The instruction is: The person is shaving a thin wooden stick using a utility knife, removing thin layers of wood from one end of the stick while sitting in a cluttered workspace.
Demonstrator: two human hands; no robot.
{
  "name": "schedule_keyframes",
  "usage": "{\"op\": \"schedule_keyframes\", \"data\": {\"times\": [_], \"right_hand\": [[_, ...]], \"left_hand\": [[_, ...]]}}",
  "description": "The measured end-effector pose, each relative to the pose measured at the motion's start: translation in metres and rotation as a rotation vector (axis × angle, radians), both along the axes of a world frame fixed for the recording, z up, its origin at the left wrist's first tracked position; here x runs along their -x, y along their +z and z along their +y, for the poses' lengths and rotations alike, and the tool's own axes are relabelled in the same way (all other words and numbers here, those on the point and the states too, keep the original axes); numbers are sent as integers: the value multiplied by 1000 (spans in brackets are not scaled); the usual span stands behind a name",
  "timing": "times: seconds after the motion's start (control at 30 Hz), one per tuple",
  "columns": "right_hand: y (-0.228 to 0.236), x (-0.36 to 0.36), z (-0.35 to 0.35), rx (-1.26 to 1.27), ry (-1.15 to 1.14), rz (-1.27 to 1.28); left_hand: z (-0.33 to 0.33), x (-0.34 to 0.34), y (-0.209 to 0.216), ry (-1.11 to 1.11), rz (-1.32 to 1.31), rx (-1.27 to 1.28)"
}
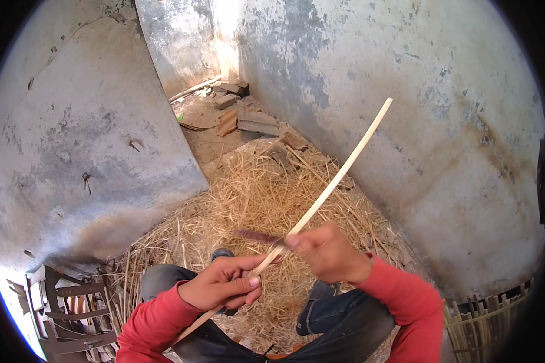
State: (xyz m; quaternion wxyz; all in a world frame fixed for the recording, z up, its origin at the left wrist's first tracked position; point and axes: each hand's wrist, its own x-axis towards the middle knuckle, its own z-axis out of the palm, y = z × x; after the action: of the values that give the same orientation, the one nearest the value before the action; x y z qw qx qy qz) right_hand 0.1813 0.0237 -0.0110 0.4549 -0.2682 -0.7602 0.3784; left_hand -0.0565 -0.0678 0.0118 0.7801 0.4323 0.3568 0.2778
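Note:
A long, pale strip of what looks like bamboo (345, 166) slants from beneath my left forearm up to the far right. My left hand (224, 283) is closed around its lower part, thumb pressed on top. Just above that grip, my right hand (327, 251) is closed on a knife (257, 235). Its dark brown blade, slightly blurred, points left and lies across the strip. The handle is hidden inside my right fist. Whether the edge bites into the strip cannot be made out.
Straw-like shavings (254, 193) cover the floor between and beyond my legs. Bricks (227, 101) and boards lie at the doorway. Peeling walls (406, 139) rise on both sides. A dark wooden frame (72, 308) stands at the left, a slatted bamboo basket (487, 330) at the right.

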Motion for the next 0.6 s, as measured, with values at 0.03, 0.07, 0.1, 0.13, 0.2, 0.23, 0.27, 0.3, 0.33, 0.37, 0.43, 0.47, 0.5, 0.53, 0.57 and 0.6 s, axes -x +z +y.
{"op": "schedule_keyframes", "data": {"times": [0.03,0.07,0.1,0.13,0.2,0.23,0.27,0.3,0.33,0.37,0.43,0.47,0.5,0.53,0.57,0.6], "right_hand": [[11,4,-7,18,31,-62],[15,6,-9,39,66,-123],[14,4,0,46,76,-120],[14,-4,16,135,-15,-18],[14,-19,29,347,-131,155],[13,-16,23,342,-130,149],[10,-11,14,248,-104,25],[7,-5,7,157,-79,-96],[10,-1,4,156,-79,-95],[13,4,-1,86,1,-151],[13,6,2,18,79,-199],[13,2,13,78,-20,-129],[14,-5,24,134,-122,-66],[11,-13,38,152,-163,48],[8,-23,51,169,-205,161],[12,-31,57,167,-209,159]], "left_hand": [[1,0,2,-4,0,0],[2,1,3,8,-23,-26],[2,2,2,29,-44,-47],[0,2,1,38,-41,-41],[1,-3,0,37,-150,-51],[1,-3,-2,38,-156,-56],[2,-4,-7,60,-159,-43],[2,-3,-11,80,-160,-27],[2,-4,-14,80,-158,-28],[2,-4,-16,99,-140,-62],[2,-2,-18,116,-115,-94],[2,0,-18,145,-108,-90],[1,-1,-18,171,-109,-89],[1,-2,-17,169,-115,-88],[2,-2,-15,173,-95,-71],[2,-2,-13,177,-69,-55]]}}
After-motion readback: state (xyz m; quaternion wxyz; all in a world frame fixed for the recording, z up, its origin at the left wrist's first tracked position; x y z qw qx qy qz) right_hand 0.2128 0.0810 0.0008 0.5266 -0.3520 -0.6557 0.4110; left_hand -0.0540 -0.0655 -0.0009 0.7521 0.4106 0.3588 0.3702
